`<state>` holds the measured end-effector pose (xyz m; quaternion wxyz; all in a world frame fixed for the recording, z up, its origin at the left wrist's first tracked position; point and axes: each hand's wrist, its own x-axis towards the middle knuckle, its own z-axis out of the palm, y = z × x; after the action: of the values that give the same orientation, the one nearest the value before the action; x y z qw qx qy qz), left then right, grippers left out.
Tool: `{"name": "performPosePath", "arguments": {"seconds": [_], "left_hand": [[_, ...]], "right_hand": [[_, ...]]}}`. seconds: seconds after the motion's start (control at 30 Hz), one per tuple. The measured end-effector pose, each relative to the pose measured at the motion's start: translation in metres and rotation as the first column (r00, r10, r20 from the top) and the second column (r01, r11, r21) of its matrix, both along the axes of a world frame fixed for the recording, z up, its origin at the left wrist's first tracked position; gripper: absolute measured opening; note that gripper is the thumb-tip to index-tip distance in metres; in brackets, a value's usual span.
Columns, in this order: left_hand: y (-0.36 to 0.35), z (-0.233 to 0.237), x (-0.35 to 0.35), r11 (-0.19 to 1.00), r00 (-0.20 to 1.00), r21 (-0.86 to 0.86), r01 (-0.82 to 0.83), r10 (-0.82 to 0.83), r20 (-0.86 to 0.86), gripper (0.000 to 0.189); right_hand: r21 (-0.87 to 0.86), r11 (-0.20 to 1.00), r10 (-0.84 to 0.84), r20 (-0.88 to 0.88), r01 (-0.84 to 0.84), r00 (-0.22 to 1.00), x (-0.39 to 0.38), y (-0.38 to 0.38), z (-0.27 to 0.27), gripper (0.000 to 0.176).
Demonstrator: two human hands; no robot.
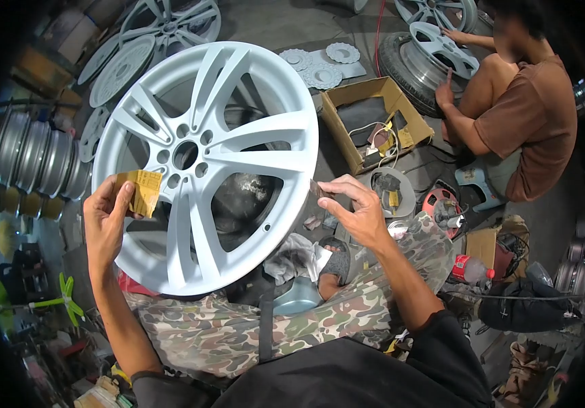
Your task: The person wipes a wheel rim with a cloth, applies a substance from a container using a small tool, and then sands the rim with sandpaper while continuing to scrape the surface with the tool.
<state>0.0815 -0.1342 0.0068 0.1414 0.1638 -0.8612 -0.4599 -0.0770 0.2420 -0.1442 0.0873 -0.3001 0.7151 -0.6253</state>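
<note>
A large white-grey wheel rim (258, 160) with paired spokes stands tilted in front of me, its face toward the camera. My left hand (108, 216) pinches a folded piece of sandpaper (146, 193) by thumb and fingers, its yellow printed backing showing, over the lower left of the rim. At the right edge of the rim, my right hand (357, 209) is closed, thumb against fingers, on a small dark flat piece (316, 190). What that piece is, I cannot tell.
An open cardboard box (353, 102) with cables lies beyond the rim. A person in a brown shirt (530, 122) sits at the right, hands at another wheel (442, 47). Stacked rims (34, 153) line the left; a red-labelled bottle (470, 269) lies at the right.
</note>
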Motion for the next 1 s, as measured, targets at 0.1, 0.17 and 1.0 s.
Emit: {"name": "performPosePath", "arguments": {"seconds": [0.1,0.17,1.0], "left_hand": [[0.0,-0.002,-0.001,1.0,1.0,0.003,-0.007,0.007,0.003,0.025],[0.002,-0.001,-0.002,1.0,1.0,0.009,-0.016,0.016,-0.003,0.025],[0.004,0.001,0.004,0.999,0.999,-0.016,-0.032,0.032,0.0,0.025]], "right_hand": [[0.029,1.0,0.011,-0.148,-0.006,0.989,0.003,0.008,0.008,0.025],[0.041,0.999,0.008,-0.158,-0.001,0.987,0.0,0.014,0.015,0.026],[0.133,0.985,-0.042,-0.413,0.106,0.91,-0.029,0.01,0.044,0.032]]}}
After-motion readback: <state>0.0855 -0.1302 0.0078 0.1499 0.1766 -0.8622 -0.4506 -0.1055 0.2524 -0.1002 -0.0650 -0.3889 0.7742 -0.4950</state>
